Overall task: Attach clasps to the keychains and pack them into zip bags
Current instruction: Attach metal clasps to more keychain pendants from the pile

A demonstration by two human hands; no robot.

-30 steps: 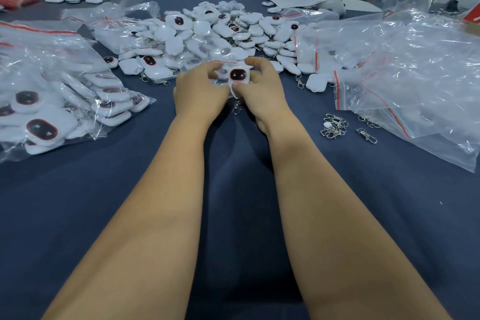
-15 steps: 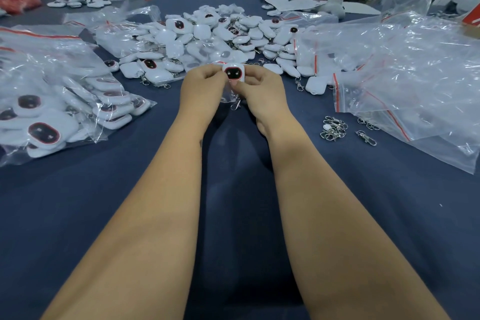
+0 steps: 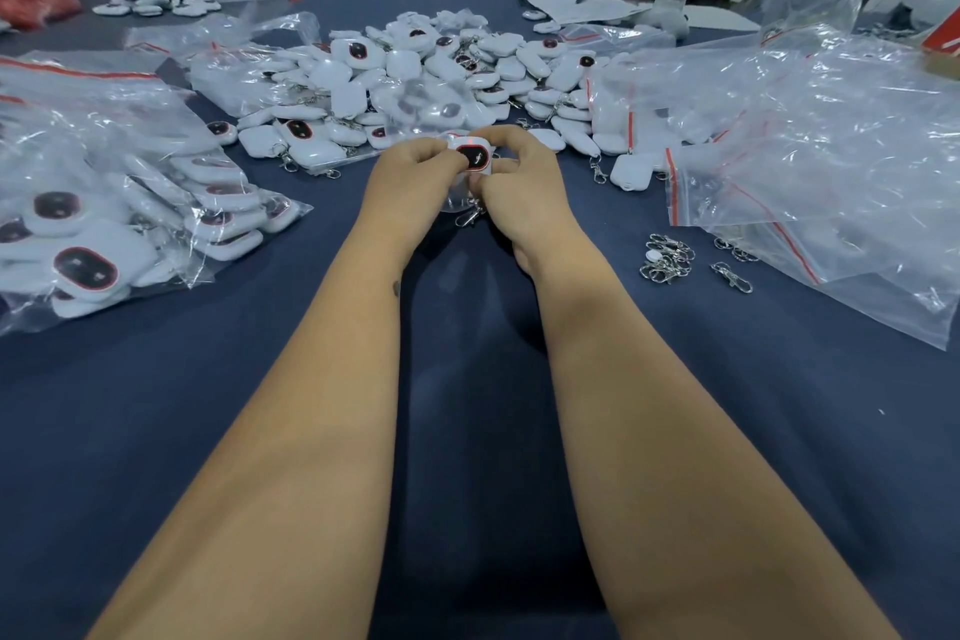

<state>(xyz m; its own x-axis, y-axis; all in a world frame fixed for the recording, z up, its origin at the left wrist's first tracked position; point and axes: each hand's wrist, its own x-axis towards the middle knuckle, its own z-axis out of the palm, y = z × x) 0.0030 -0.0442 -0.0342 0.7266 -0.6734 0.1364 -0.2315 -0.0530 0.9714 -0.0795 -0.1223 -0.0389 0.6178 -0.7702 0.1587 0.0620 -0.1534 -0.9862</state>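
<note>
Both hands meet over the middle of the dark blue cloth-covered bench (image 3: 675, 431), just in front of the big loose heap of white keychains (image 3: 415, 78). The left hand (image 3: 410, 182) and the right hand (image 3: 519, 187) each pinch, with curled fingers, one small white rounded-square keychain with a black, red-rimmed oval face (image 3: 471, 156), held up between them and seemingly already inside a small clear zip bag (image 3: 457, 200) whose film shows below the fingers. A silver metal clasp (image 3: 470, 216) dangles beneath the hands; whether it hangs inside the film or pokes out of it cannot be told. The likely trouble lies there: if the clasp sits across the bag's mouth, the zip strip would not seal, or the metal hook could snag and tear the thin plastic. The film is slippery, so a loosened pinch could let the keychain slide out onto the bench. The spare silver clasps (image 3: 667, 257) lie well apart on the right, near the pile of empty clear zip bags with red strips (image 3: 831, 161), and a careless sweep of the right forearm could scatter them.
</note>
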